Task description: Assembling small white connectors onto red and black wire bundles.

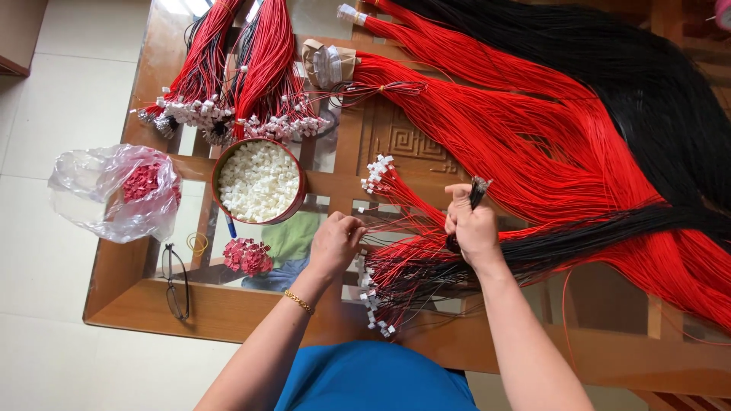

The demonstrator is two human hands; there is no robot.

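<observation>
Wires cover most of the table (228,312): long red wires (533,129) and black wires (655,84) fan across the right side, still loose and without plugs as far as can be seen. At the far left edge lie two finished bundles (236,84), red leads tied together with white connectors clustered at their ends. Between the hands sits a smaller batch (396,259) of red and black leads, some already tipped with white connectors, so by my judgement only a small share is done and the large loose mass remains.

A round tin (259,181) holds many unused white connectors, with a small pile of red pieces (247,256) below it and a clear bag (114,190) of more red pieces to its left. Glasses (176,281) rest near the table's edge.

The left hand (335,243), with a gold bracelet at the wrist, is curled with fingertips pinched together on something small at a wire's end; what exactly cannot be told. The right hand (472,224) is clenched in a fist around a black tuft (478,189) of wire ends that sticks up past the knuckles. Both forearms reach forward over the near edge.
</observation>
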